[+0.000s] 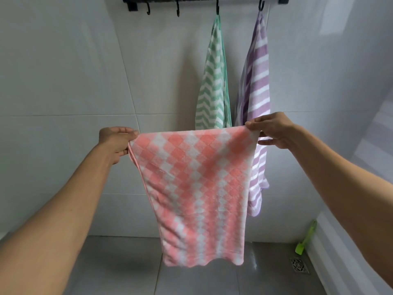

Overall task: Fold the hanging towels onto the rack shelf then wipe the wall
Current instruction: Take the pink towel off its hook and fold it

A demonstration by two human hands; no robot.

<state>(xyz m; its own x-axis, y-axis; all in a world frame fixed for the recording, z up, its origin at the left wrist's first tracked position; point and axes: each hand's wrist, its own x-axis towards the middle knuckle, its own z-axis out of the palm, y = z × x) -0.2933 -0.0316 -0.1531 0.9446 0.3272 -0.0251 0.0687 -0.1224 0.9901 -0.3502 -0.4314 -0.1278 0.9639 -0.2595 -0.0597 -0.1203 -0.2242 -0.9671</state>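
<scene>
While I hold the pink towel point(192, 188) spread mid-air, left hand point(116, 143) and right hand point(271, 129) each pinching a top corner, folding is in hand; next, bring the corners together. Green towel point(212, 81) and purple towel point(256, 86) hang on rack hooks point(217, 8) just behind, crowding it. Rack shelf unseen.

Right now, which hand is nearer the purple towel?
Right. The right hand pinches the pink towel's corner directly in front of the purple towel; the left hand holds the far corner, left of it.
</scene>
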